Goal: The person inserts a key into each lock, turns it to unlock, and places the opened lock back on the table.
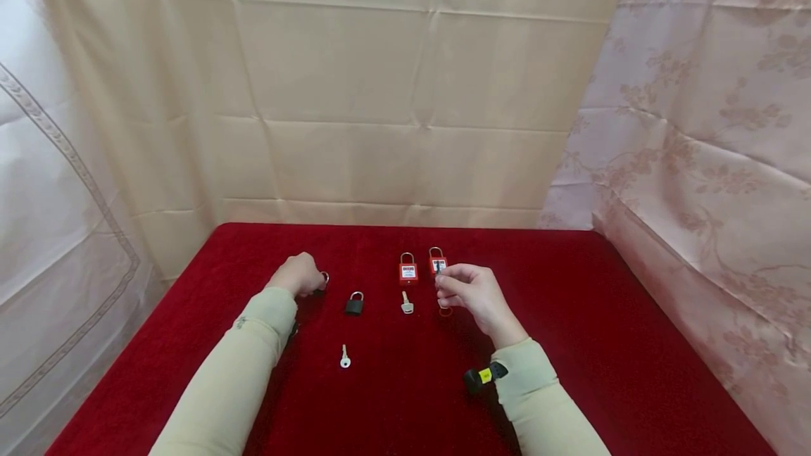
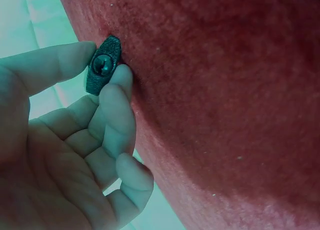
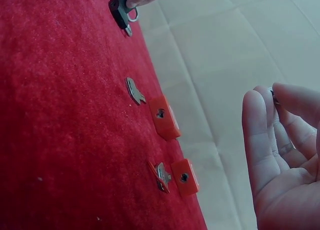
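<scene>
My left hand (image 1: 296, 275) grips a small black padlock (image 2: 105, 65) between thumb and fingers; its keyhole faces the left wrist camera. In the head view only its shackle (image 1: 326, 278) shows past the fingers. My right hand (image 1: 472, 294) pinches a small key (image 1: 438, 268), mostly hidden by the fingertips. In the right wrist view just a sliver of it shows. Behind that hand stands a red padlock (image 1: 435, 253) with a white label, and a key with a red edge (image 1: 446, 312) lies under the fingers.
On the red cloth table (image 1: 393, 400) lie another black padlock (image 1: 354, 306), a second red padlock (image 1: 408, 271), a broad-headed key (image 1: 407, 304) and a round-headed key (image 1: 345, 357). A beige curtain (image 1: 380, 90) hangs behind the table.
</scene>
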Motion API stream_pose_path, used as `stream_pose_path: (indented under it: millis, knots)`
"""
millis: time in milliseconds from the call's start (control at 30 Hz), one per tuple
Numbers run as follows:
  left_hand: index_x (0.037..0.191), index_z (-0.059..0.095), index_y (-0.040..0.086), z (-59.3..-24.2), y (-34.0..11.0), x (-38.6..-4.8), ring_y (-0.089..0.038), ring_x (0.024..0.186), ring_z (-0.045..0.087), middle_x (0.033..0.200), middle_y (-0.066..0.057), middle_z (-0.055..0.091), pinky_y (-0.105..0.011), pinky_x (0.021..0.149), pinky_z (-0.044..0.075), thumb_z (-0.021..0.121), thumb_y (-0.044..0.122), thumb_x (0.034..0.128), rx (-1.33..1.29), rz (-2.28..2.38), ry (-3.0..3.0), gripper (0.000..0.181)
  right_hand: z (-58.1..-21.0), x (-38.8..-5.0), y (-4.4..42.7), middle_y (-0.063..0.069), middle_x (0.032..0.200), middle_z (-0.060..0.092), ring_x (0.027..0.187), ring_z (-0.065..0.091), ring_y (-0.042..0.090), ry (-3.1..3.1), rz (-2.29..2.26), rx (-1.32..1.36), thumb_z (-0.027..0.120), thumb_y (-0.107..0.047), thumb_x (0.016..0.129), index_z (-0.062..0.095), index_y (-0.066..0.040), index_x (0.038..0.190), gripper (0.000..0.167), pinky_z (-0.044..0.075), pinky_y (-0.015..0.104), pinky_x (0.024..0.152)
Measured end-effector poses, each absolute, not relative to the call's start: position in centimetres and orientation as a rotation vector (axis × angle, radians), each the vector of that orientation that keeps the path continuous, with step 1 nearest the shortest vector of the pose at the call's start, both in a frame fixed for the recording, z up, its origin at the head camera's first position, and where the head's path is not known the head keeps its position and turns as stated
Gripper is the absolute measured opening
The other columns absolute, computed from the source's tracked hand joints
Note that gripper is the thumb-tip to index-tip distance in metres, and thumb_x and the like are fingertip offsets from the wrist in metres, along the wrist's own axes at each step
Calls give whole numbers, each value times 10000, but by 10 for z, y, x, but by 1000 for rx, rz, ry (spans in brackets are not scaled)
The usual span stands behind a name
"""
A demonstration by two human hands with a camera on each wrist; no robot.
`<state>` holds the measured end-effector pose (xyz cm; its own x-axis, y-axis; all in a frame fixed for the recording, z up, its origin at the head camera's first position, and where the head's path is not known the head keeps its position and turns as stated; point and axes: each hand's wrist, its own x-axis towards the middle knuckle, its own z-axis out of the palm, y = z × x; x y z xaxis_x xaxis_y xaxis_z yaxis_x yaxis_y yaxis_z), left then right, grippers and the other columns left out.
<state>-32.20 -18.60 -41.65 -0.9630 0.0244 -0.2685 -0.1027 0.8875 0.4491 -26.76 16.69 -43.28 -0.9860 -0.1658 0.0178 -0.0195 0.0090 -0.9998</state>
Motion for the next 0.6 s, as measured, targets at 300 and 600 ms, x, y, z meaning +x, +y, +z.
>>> stream_pose_path:
  millis: [300, 600]
  knots:
    - [722, 680, 40, -425, -193, -320, -201, 617, 551, 677, -107, 661, -331, 599, 448, 686, 172, 910, -71, 810, 2787, 230, -437, -267, 167, 161, 920, 705, 738, 687, 210, 2132, -2145, -203, 727, -62, 944, 668, 98, 1154, 270, 606, 393, 739]
    - [548, 468, 149, -423, -188, -322, -125, 502, 312, 506, 31, 364, -287, 496, 310, 693, 190, 909, 59, 1022, 2844, 427, -435, -267, 167, 188, 934, 702, 739, 692, 216, 2137, -2137, -205, 741, -78, 938, 675, 87, 1149, 276, 602, 420, 759]
